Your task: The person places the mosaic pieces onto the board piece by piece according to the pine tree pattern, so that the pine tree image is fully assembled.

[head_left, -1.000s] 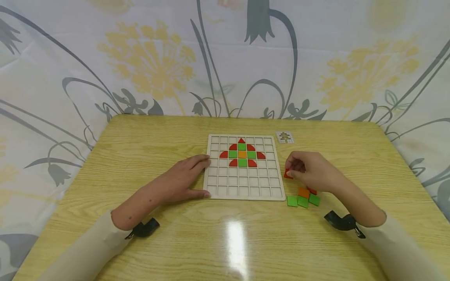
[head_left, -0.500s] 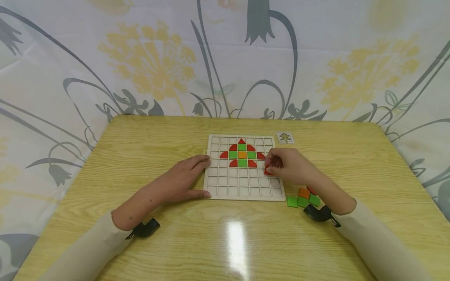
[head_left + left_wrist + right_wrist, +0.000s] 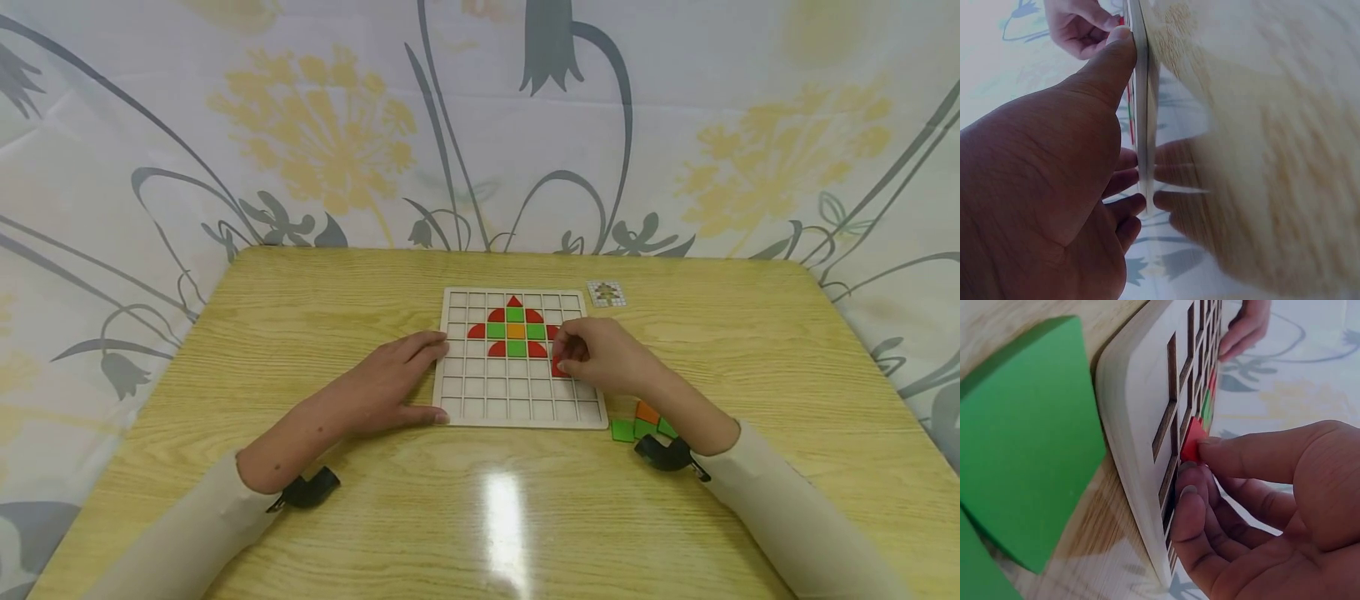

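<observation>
A pale wooden grid board [image 3: 487, 410] lies on the table, with red, green and orange tiles set in its upper cells. They form a stepped shape with a red triangle tile [image 3: 513, 302] at the top. My left hand [image 3: 382, 379] rests at the board's left edge, thumb near the front corner and fingers farther up. In the left wrist view, the thumb [image 3: 1107, 75] touches the board's rim. My right hand [image 3: 611, 354] pinches a red tile [image 3: 1193, 440] between thumb and fingers, over the right side of the grid, just below the lowest filled row.
Right of the board's front corner lie loose green tiles [image 3: 622, 430] and an orange tile [image 3: 647, 412], partly behind my right wrist. A small picture card [image 3: 607, 293] with a tree-like pattern lies beyond the board's back right corner. A patterned cloth [image 3: 480, 125] hangs behind the table.
My right hand has carried the red tile leftward from the table beside the board to over the grid's right side. The left hand has stayed at the board's edge.
</observation>
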Available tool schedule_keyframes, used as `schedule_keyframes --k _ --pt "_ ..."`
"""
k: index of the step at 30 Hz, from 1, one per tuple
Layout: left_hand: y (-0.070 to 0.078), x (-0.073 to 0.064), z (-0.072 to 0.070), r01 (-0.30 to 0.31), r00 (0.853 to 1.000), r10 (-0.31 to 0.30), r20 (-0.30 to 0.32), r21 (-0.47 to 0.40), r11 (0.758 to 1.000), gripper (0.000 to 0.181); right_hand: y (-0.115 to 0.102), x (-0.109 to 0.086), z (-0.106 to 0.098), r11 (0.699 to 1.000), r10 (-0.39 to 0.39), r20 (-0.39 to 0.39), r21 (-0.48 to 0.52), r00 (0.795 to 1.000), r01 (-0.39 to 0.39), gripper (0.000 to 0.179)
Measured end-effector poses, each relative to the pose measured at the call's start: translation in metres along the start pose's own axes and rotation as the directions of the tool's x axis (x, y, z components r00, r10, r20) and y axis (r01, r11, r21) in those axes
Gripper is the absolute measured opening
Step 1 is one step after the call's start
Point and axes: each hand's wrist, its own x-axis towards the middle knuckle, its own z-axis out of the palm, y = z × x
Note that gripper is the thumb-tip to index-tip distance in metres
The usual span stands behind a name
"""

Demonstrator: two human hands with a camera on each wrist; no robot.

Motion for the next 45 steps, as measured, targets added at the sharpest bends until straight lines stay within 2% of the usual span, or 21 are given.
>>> schedule_keyframes --k 12,18,26,37,41,45 --pt "0.000 0.001 0.001 0.002 1.000 -0.002 -0.002 -0.010 1.000 0.097 -0.002 -0.003 -0.001 0.999 0.009 0.003 -0.031 1.000 -0.009 0.006" --pt "0.000 0.001 0.002 0.000 1.000 0.000 -0.001 -0.007 1.000 0.097 0.000 -0.011 -0.005 1.000 0.017 -0.024 -0.020 1.000 -0.017 0.007" --pt "0.000 0.001 0.001 -0.004 1.000 0.004 -0.003 -0.009 1.000 0.097 0.007 -0.029 -0.014 0.999 -0.012 -0.070 -0.044 0.997 0.009 0.009" --pt "0.000 0.000 0.001 -0.005 1.000 0.005 -0.010 -0.003 1.000 0.097 0.025 -0.064 -0.028 0.995 0.031 -0.095 -0.090 0.995 -0.040 0.009" --pt "-0.001 0.000 0.002 -0.002 1.000 0.001 -0.007 -0.007 1.000 0.097 0.035 -0.078 -0.033 0.993 0.040 -0.086 -0.104 0.995 -0.049 0.014" --pt "-0.001 0.000 0.002 0.001 1.000 -0.001 -0.002 -0.006 1.000 0.097 0.045 -0.091 -0.036 0.992 0.008 -0.075 -0.126 0.997 -0.017 0.022"
